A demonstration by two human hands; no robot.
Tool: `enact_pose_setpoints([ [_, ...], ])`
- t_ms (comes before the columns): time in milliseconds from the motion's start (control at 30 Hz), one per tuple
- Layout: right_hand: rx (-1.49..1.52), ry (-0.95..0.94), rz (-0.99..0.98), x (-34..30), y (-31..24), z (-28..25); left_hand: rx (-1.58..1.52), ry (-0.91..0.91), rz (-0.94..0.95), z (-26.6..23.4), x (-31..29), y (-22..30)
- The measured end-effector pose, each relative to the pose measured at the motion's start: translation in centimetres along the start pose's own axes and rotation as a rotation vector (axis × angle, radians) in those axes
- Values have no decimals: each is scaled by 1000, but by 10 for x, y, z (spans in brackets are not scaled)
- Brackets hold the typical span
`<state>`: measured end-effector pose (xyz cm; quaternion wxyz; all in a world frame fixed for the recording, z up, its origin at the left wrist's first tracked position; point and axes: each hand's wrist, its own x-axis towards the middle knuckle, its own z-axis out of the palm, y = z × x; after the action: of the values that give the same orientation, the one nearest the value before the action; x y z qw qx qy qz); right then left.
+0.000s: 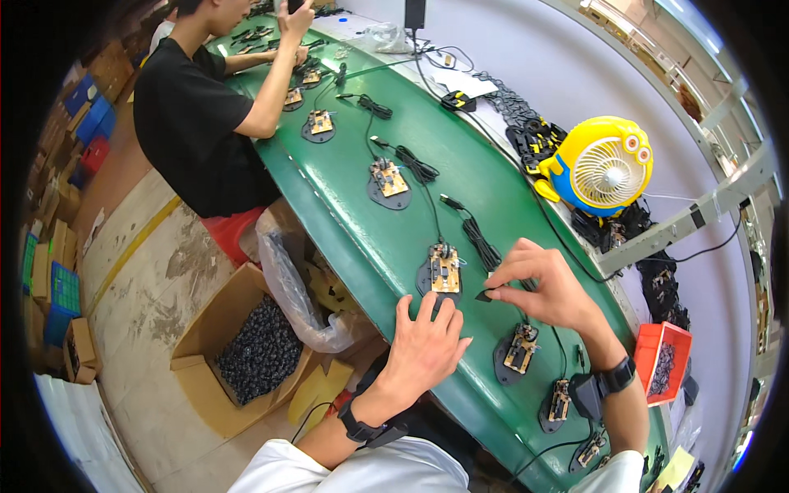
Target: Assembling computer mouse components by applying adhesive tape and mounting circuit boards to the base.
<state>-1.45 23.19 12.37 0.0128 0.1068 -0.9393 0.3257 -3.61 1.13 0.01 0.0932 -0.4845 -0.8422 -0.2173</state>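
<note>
Cardboard box [197, 407], open-topped, beyond the near edge of your smooth green bench [362, 238]; bare strip along that edge. Your left hand [423, 349]: fingers spread, curved, tips at the flat black base [423, 281] under a tan rectangular circuit board [445, 275]; contact unclear. Small dark piece [483, 297], just right of the board, pinched in your right hand [542, 283]. Red plastic bin [646, 345], far right.

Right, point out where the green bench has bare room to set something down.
The green bench has bare room along its near edge, left of the circuit board ahead of the left hand, and beyond the coiled cables, short of the far edge. It's crowded beside the right forearm, where more boards sit close together.
</note>
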Motion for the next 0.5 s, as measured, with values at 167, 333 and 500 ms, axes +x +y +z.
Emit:
enact_pose_setpoints([
  [167, 141, -92, 42, 40, 22, 20, -24, -2, -10, -1, -6, -8],
  [333, 96, -208, -24, 58, 30, 35, -59, 39, 0, -2, -3, -5],
  [500, 88, -248, 9, 60, 38, 42, -71, 66, 14, -2, 1, -7],
])
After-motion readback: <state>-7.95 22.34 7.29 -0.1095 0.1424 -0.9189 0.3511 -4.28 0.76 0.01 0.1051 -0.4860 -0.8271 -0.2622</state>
